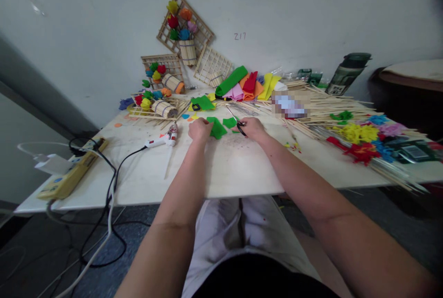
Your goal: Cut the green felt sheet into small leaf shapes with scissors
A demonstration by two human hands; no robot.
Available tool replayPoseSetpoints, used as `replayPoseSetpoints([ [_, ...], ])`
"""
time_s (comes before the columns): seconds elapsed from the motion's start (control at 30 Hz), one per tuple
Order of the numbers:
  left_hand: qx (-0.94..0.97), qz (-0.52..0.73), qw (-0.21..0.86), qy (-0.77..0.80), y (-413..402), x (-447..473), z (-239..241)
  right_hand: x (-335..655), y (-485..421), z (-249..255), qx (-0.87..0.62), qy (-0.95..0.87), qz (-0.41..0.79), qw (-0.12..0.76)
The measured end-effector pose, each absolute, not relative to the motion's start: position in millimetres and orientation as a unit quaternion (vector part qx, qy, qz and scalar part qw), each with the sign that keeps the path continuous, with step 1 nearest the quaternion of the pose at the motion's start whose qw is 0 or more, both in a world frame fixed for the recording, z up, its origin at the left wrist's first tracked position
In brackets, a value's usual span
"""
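My left hand [200,130] is closed on the edge of a green felt piece [218,128], pinching it over the table. In my right hand [254,128] is a pair of scissors [241,127], fingers wrapped round the black handles and blades pointing away toward the back left. A smaller green felt scrap [229,123] lies between the two hands, close to the scissors. Another bit of green shows by my right fingers, partly hidden. Farther back, a larger green felt sheet [203,102] rests on yellow felt, with a black round thing beside it.
A glue gun [169,137] lies left of my left hand, its cord running to a power strip [74,169]. Bamboo lattices with felt flowers [187,30] lean on the wall. Rolled felt [231,80], many sticks [325,104], a bottle [348,74] and coloured bundles [363,134] fill the back and right.
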State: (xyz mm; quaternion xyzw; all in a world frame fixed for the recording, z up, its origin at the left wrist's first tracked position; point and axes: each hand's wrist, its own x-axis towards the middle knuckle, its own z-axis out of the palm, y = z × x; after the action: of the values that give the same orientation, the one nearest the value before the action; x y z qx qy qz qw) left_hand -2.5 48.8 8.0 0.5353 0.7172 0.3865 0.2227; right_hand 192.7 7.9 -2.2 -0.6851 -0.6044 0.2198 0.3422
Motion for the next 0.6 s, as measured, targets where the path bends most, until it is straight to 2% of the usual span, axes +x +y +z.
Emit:
replayPoseSetpoints([
  [0.13, 0.603, 0.3, 0.128, 0.728, 44, -1, 10, 193, 7, -2, -0.692, -0.631, 0.148, 0.316],
  [0.3, 0.632, 0.262, 0.059, 0.727, 41, 1, 5, 194, 7, -2, -0.692, -0.647, 0.117, 0.298],
  [0.6, 0.711, 0.297, 0.086, 0.632, 46, 5, -6, 194, 9, -4, -0.688, -0.654, 0.117, 0.292],
])
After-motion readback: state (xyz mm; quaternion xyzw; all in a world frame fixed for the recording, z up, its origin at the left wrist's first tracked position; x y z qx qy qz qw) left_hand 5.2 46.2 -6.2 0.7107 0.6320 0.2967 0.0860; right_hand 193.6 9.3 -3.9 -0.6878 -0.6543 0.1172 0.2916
